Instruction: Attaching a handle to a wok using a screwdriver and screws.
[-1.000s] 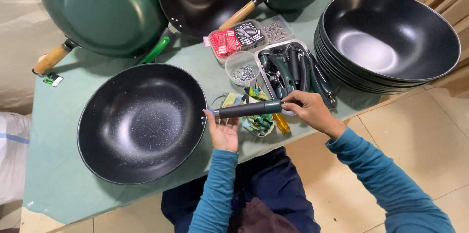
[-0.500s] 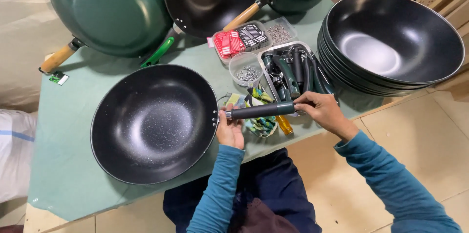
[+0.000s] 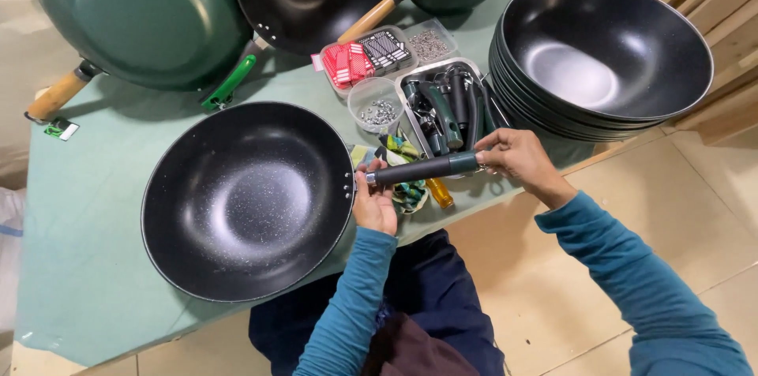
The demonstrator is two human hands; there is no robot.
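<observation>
The dark handle (image 3: pixel 425 169) now lies level between the two hands with its metal end right at the rim of the black wok (image 3: pixel 246 200); a second ago that end was a little short of the rim, so handle and pan have come together. The left hand (image 3: pixel 374 202) sits under the handle's wok end, fingers curled up against it and the wok's edge, much as before. The right hand (image 3: pixel 512 157) pinches the handle's far end between thumb and fingertips, as it did in the earlier frames.

The wok rests on the green worktop (image 3: pixel 87 265), right in front of the person, its place on the cloth unchanged. Behind the handle, the metal tray of spare handles (image 3: pixel 442 108), the small clear tub of screws (image 3: pixel 377 104) and the stack of black woks (image 3: pixel 600 60) at the right stand where they stood. Green pans (image 3: pixel 134 13) lie at the back.
</observation>
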